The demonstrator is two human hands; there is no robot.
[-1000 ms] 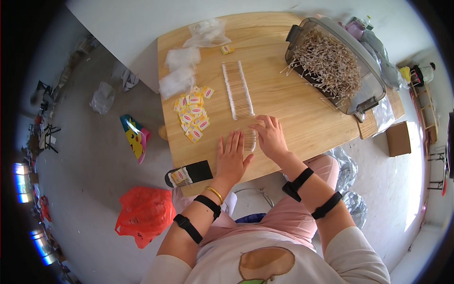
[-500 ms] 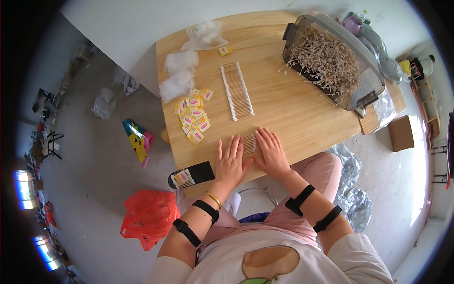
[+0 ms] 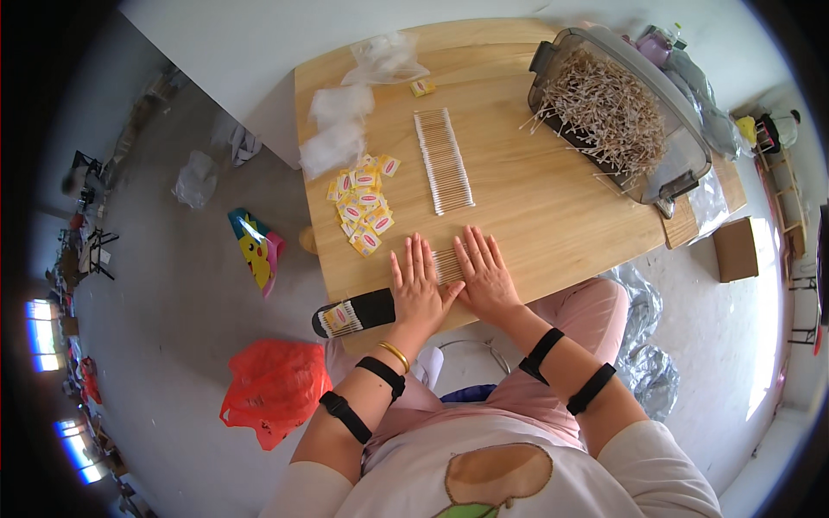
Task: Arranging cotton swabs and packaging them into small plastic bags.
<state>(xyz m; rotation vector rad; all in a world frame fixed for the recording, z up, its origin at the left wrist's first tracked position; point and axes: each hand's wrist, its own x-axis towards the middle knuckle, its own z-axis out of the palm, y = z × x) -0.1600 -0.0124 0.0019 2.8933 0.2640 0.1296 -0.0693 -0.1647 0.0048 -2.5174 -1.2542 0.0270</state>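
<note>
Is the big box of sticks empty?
No, the clear box at the table's far right corner is heaped with thin pale sticks.

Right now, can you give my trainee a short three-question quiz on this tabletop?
1. True or false: both hands lie flat on the wooden table, palms down.
2. What lies between the left hand and the right hand? A) a small bundle of cotton swabs B) a pair of scissors C) a red bag
3. Fill in: the clear bin at the table's far right holds loose ____.

Key: 1 true; 2 A; 3 swabs (thin sticks).
</note>
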